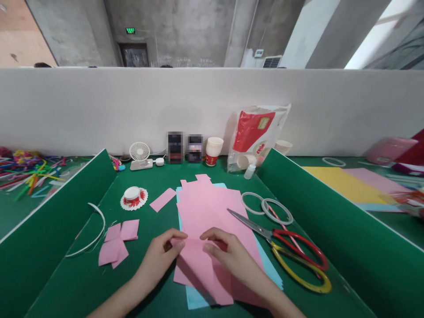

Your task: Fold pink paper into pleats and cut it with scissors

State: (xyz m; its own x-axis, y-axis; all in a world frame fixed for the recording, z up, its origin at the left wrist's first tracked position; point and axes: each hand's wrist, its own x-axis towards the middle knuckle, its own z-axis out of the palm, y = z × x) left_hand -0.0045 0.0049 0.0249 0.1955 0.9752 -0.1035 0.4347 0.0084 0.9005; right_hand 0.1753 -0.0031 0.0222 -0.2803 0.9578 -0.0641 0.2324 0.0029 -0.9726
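Note:
Between both hands is a sheet of pink paper (pixel 202 260), raised a little over the stack beneath. My left hand (pixel 167 247) pinches its upper left part between thumb and fingers. On the right part, my right hand (pixel 228 249) grips the same sheet with thumb and bent fingers. More pink sheets (pixel 212 203) lie under it, on top of light blue sheets (pixel 197 300). Scissors (pixel 268 234) with one red and one yellow handle rest partly on the stack, blades partly overlapping it. Small pink paper squares (pixel 114 247) lie left of my left hand.
Rolls of tape (pixel 277 212) lie near the right green divider (pixel 318 212). A paper-cup piece with a frilled rim (pixel 134 198), a white strip (pixel 101 229) and a pink strip (pixel 163 199) are left. At the back stand a fan (pixel 139 152), paper cup (pixel 213 151), bottle (pixel 249 171) and bag (pixel 256 132).

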